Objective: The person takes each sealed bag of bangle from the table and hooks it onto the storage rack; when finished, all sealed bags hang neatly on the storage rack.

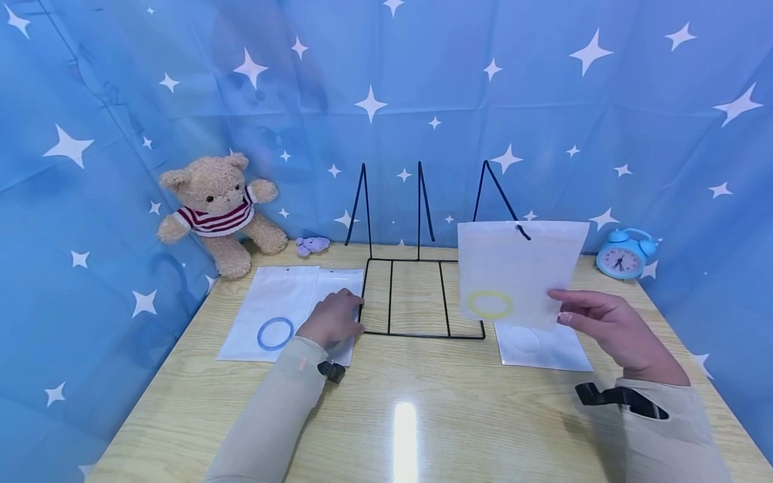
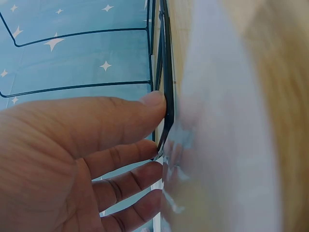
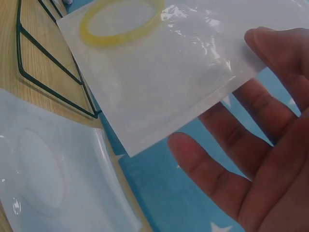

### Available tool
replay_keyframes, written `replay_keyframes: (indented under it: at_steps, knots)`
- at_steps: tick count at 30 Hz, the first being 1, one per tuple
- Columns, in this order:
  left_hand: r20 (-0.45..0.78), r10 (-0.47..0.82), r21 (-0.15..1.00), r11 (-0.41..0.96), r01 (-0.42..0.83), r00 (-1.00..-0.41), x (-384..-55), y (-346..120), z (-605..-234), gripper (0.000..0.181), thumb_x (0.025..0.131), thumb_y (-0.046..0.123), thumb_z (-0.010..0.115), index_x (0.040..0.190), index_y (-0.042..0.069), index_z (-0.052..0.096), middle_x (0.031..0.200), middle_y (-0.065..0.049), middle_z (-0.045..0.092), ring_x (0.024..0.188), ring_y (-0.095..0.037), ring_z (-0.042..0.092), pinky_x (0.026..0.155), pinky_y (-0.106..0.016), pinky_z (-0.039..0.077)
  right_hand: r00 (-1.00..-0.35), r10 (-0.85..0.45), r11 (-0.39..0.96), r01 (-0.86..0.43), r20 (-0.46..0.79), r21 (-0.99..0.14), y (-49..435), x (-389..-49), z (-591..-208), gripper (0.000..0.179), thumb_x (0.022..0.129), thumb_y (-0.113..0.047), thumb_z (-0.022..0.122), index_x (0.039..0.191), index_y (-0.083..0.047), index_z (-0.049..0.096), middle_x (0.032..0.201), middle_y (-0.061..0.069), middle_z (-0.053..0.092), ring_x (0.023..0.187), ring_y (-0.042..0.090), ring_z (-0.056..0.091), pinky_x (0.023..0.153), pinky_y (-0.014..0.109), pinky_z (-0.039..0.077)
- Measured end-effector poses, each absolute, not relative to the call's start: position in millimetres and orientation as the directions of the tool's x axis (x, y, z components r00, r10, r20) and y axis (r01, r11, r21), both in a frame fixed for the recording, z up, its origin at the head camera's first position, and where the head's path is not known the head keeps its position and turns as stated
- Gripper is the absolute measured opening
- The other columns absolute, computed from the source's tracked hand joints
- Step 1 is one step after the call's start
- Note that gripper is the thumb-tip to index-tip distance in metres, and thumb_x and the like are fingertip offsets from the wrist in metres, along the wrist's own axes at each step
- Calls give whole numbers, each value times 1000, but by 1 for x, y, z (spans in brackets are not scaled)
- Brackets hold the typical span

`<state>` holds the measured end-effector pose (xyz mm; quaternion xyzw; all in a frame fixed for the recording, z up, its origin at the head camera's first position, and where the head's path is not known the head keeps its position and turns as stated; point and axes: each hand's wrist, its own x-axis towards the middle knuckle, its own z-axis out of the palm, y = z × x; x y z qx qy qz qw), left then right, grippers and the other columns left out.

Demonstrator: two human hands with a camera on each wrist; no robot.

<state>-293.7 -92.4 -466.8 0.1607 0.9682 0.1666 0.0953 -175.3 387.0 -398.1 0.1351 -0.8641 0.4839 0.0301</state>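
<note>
A black wire rack (image 1: 417, 335) with three upright prongs stands mid-table. My left hand (image 1: 335, 318) grips its left edge; in the left wrist view the thumb (image 2: 153, 100) presses on the black wire. With thumb and fingers, my right hand (image 1: 610, 329) pinches the right edge of a white translucent bag (image 1: 525, 268) holding a yellow ring (image 1: 489, 304). The tip of the rack's right prong (image 1: 523, 232) shows in front of the bag's top edge. In the right wrist view, the lower fingers (image 3: 207, 169) are spread below the bag's edge.
Beneath the raised bag lies another white bag (image 1: 543, 352) with a pale ring. On the left lie a bag with a blue ring (image 1: 276, 334) and one partly under my left hand. A teddy bear (image 1: 217, 201), a small purple toy (image 1: 313, 245) and a blue alarm clock (image 1: 622, 255) stand behind.
</note>
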Motion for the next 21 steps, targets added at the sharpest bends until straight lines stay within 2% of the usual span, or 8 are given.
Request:
replay_keyframes:
  at_steps: [4,7,11,14,16,18,21]
  knots:
    - [-133,343,357,892,277,-930,-294,-93,-468,64,89,28,85,147,11,62,146,-13,59,132,-37,57,111,-56,48,-957,-238,488,-265,166,-832,386,-176,-399,41,107,-9,61,147,-1,60,143,-22,61,111,2,71,90,15,56]
    - [-133,345,357,891,280,-929,-295,-93,-468,64,90,28,85,148,11,62,146,-14,58,132,-37,57,111,-56,47,-952,-266,508,-272,152,-817,386,-178,-401,40,106,-9,62,146,-2,61,144,-25,59,114,-2,68,90,13,54]
    - [-131,350,351,891,287,-928,-296,-93,-469,64,90,29,85,148,11,62,146,-14,58,132,-37,57,110,-56,48,-940,-311,519,-289,137,-805,387,-182,-405,39,105,-7,64,144,-2,64,143,-27,58,122,-11,58,91,11,51]
    - [-129,352,345,892,291,-927,-296,-93,-469,64,90,29,84,148,11,62,146,-14,59,132,-37,57,110,-56,48,-930,-345,501,-293,122,-814,387,-184,-409,39,104,-6,64,143,-2,64,143,-22,61,126,-15,52,92,11,50]
    - [-128,352,345,892,291,-927,-296,-94,-470,64,90,28,84,147,11,62,145,-13,59,132,-37,57,110,-57,48,-923,-369,482,-291,110,-826,387,-186,-412,40,104,-5,63,145,-2,63,140,-19,64,118,-12,57,87,14,53]
    - [-129,351,346,892,290,-928,-296,-94,-470,64,90,28,84,147,11,62,145,-13,59,132,-37,57,110,-56,48,-916,-389,465,-287,98,-837,386,-187,-415,42,104,-4,64,145,0,61,131,-14,69,101,1,64,78,20,55]
    - [-131,350,351,892,287,-928,-297,-94,-471,64,89,28,84,147,12,62,145,-13,59,132,-36,57,111,-56,47,-915,-396,455,-265,74,-850,385,-188,-419,43,103,-3,65,146,0,60,125,-14,68,85,18,61,70,29,56]
